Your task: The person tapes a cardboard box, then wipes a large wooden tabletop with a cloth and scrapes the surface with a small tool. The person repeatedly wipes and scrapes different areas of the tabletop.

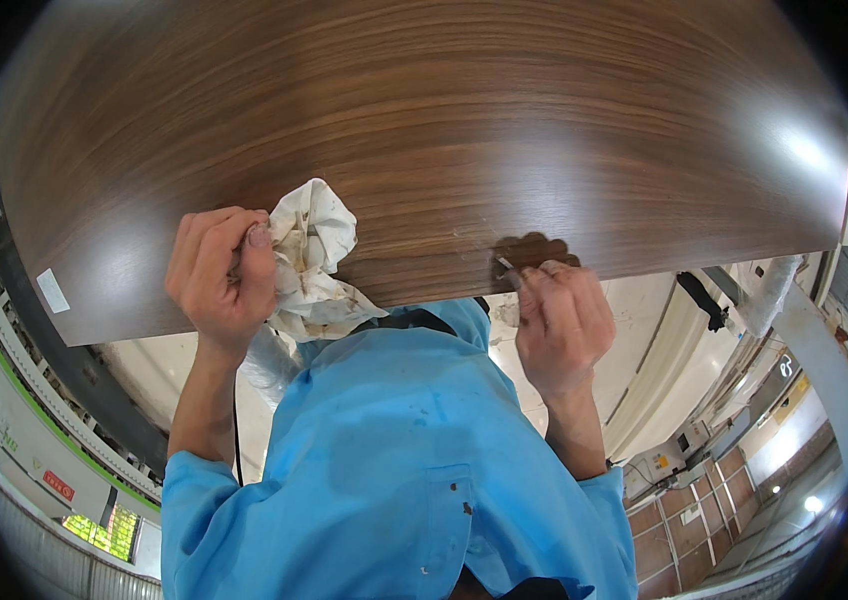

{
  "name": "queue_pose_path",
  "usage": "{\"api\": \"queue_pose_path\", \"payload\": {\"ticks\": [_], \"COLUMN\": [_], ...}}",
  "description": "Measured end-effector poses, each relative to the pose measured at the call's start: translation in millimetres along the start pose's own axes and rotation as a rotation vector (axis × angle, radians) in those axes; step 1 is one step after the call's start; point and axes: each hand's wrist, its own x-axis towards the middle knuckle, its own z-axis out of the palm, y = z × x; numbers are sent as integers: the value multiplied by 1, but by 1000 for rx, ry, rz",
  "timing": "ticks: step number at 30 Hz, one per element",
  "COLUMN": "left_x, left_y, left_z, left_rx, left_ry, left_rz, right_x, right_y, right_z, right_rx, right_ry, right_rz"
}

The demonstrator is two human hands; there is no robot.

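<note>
A large dark wood-grain panel fills the upper part of the view, its near edge curving across the middle. My left hand is closed around a crumpled, stained white rag that rests against the panel's near edge. My right hand pinches a small thin blade-like tool whose tip touches the panel edge, beside a faint pale scuff on the surface. My blue short-sleeved shirt fills the lower middle.
A small white sticker sits on the panel's left end. A roller conveyor with a green stripe runs along the left. White machine parts and tiled floor lie at the right below the panel.
</note>
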Motion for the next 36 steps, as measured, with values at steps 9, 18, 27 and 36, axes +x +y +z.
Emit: {"api": "queue_pose_path", "payload": {"ticks": [9,18,27,36], "left_x": [-3,1,3,-3], "left_y": [-1,0,2,-4], "left_z": [-1,1,2,2], "left_rx": [10,22,36,67], "left_ry": [2,11,25,14], "left_rz": [-12,23,14,5], "right_x": [12,31,41,32], "right_y": [21,30,39,31], "right_z": [-11,-14,-18,-21], "right_rx": [-35,43,32,36], "right_ry": [-47,-165,-217,-239], "right_rz": [-173,-384,-463,-382]}}
